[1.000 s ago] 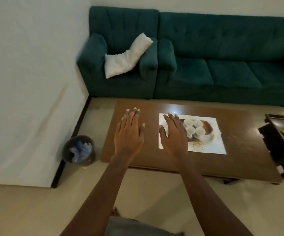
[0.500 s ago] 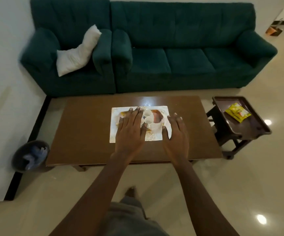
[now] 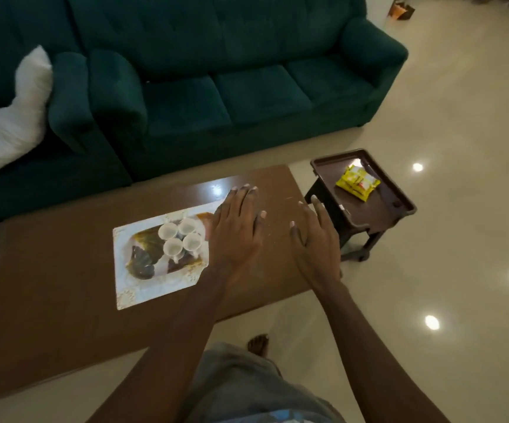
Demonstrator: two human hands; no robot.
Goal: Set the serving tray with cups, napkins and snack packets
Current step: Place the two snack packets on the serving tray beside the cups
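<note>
A white patterned serving tray [image 3: 143,288] lies on the brown coffee table [image 3: 58,276]. Several small white cups [image 3: 180,238] stand clustered on it. My left hand [image 3: 237,236] hovers flat and open over the tray's right edge, holding nothing. My right hand [image 3: 316,244] is stretched out open above the table's right end, fingers apart and pointing toward a dark side table [image 3: 390,206]. Yellow snack packets [image 3: 357,184] lie on that side table. No napkins are visible.
A green sofa [image 3: 216,71] with a white pillow [image 3: 12,123] runs along the far side of the table. Shiny beige floor [image 3: 445,270] spreads to the right. My bare foot [image 3: 258,345] shows below the table's near edge.
The view has swung right, so the tray now sits left of my hands. Both hands have shifted off the tray toward the table's right end and the side table.
</note>
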